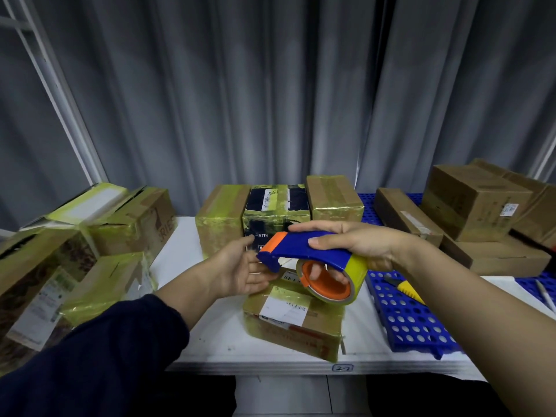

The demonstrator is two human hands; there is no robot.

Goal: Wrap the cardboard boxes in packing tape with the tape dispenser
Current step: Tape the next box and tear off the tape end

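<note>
- Behind everything, a grey curtain [270,85]; in front of it, a white table [210,341] crowded with parcels.
- At the left, a leaning heap of taped boxes [60,251], glazed in yellowish film; all shut, contents hidden.
- At the right, well apart from the hands, a stack of plain boxes [472,203], flaps closed and free of yellow tape; by the look of it, next in line for wrapping.
- Along the back, a row of three wrapped boxes [275,212], touching side to side, sealed, nothing of the insides on show.
- Just right of the work spot, a blue perforated panel [406,323], carrying a yellow utility knife [406,288].
- Near the table's front edge, directly below the hands, the near box [296,323]: partly banded in tape, labels up, closed. Unpinned by either hand, so liable to slide or twist under a hard pull.
- Held in the air above that box, the tape dispenser [301,251], blue with an orange tip, its yellowish tape roll [356,267] slung underneath.
- Clamped on the dispenser, the right hand [367,245]: thumb on the blue cover, fingers hooked through the orange core.
- Spread and fairly straight, the left hand [237,272], fingertips at the toothed nose, gripping nothing visible. Risk here of a nick from the cutter, or of a tape tail folding back and sticking to itself, if picked carelessly.
</note>
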